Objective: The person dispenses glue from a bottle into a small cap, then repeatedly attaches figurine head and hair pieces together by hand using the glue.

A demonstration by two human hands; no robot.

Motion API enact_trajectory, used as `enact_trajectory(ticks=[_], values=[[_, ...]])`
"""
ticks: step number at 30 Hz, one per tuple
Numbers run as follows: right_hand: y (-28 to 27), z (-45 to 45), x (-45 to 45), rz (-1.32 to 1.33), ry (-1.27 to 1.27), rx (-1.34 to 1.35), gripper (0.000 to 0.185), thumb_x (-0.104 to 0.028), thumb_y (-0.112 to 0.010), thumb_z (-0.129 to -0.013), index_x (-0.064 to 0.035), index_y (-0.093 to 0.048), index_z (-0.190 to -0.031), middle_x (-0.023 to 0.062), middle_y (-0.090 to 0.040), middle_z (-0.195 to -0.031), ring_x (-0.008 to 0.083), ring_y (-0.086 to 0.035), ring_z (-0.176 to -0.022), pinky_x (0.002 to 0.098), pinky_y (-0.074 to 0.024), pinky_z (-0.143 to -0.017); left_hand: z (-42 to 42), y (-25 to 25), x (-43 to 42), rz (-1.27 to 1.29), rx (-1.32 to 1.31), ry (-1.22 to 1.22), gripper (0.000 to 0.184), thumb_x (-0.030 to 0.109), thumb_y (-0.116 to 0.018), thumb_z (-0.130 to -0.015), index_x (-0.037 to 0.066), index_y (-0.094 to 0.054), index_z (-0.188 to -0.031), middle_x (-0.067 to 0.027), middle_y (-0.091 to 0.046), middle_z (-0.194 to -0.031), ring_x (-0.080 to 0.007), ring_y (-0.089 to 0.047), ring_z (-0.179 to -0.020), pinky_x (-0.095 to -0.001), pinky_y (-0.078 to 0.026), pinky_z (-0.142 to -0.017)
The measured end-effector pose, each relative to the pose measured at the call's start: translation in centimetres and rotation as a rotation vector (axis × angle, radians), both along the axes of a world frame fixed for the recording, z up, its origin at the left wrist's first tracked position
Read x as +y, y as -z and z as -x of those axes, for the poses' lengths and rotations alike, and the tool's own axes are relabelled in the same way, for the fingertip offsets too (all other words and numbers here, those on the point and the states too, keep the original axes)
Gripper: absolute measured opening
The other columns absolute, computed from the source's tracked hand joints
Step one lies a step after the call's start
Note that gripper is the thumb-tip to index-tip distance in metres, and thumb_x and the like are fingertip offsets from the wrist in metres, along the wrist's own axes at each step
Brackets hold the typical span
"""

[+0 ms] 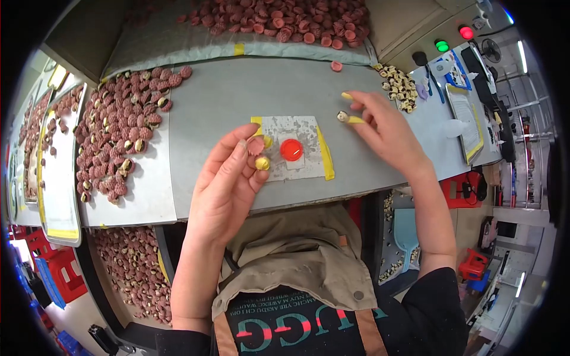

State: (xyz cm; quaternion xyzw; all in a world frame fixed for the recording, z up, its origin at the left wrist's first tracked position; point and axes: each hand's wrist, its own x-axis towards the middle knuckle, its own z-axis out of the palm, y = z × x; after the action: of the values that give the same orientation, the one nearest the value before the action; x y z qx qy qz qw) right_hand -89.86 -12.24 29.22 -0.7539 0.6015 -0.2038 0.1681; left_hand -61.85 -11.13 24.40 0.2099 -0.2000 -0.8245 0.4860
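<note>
My left hand (228, 172) is closed over the front of the workbench. Its thumb and fingers pinch a hollow reddish shell half (256, 145), and yellow covers show on some fingertips. My right hand (383, 127) is raised to the right, with index finger and thumb apart, both in yellow tip covers. A small pale piece with dark spots (342, 117) is at the thumb's tip; whether it touches the thumb is unclear. Between my hands, a round red object (291, 150) sits on a stained whitish pad (306, 127) edged with yellow tape.
Bumpy red-brown shelled pieces (122, 127) cover the bench's left side. Reddish shell halves (285, 21) are heaped at the back. Pale and dark pieces (399, 86) lie at the right. Below the bench are a filled bin (133, 267) at left and a blue dustpan (406, 228) at right.
</note>
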Motion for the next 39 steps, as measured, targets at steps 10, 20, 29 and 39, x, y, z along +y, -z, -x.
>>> enact_trajectory(ticks=[10, 20, 29, 39], values=[[-0.5, -0.5, -0.5, 0.086, -0.173, 0.189, 0.025, -0.001, -0.062, -0.082, -0.0021, -0.062, -0.107, 0.012, -0.061, -0.094, 0.0301, -0.06, -0.086, 0.0362, -0.0483, -0.074, -0.4, 0.0, -0.1, -0.002, 0.021, 0.04, 0.038, 0.016, -0.048, -0.1, 0.001, -0.045, -0.135, -0.0024, -0.061, -0.114, -0.0088, -0.057, -0.102, -0.0242, -0.047, -0.087], [-0.6, -0.7, -0.6, 0.094, -0.196, 0.19, 0.021, -0.001, -0.062, -0.082, -0.0006, -0.061, -0.103, 0.0116, -0.061, -0.095, 0.0296, -0.06, -0.085, 0.0348, -0.0485, -0.073, 0.2, 0.0, 0.1, 0.034, -0.01, -0.009, 0.039, 0.015, -0.05, -0.099, 0.001, -0.045, -0.135, -0.0024, -0.059, -0.115, -0.0079, -0.055, -0.102, -0.0231, -0.047, -0.086], [-1.2, -2.5, 0.1, 0.106, -0.171, 0.137, 0.018, 0.001, -0.059, -0.083, -0.0005, -0.06, -0.101, 0.0114, -0.059, -0.096, 0.0296, -0.059, -0.087, 0.0341, -0.0477, -0.073, 0.3, -0.4, 0.3, 0.054, -0.062, -0.035, 0.042, 0.015, -0.051, -0.099, -0.001, -0.044, -0.137, 0.0002, -0.058, -0.11, -0.0058, -0.054, -0.094, -0.0211, -0.046, -0.083], [-0.1, -1.5, 0.1, 0.06, -0.186, 0.104, 0.024, 0.0, -0.06, -0.083, -0.0013, -0.061, -0.107, 0.0112, -0.06, -0.102, 0.0293, -0.06, -0.092, 0.0357, -0.0485, -0.077, 0.1, -0.1, 0.2, 0.078, -0.03, -0.014, 0.038, 0.018, -0.055, -0.098, 0.001, -0.051, -0.132, -0.0004, -0.057, -0.111, -0.0068, -0.051, -0.102, -0.0229, -0.042, -0.087]])
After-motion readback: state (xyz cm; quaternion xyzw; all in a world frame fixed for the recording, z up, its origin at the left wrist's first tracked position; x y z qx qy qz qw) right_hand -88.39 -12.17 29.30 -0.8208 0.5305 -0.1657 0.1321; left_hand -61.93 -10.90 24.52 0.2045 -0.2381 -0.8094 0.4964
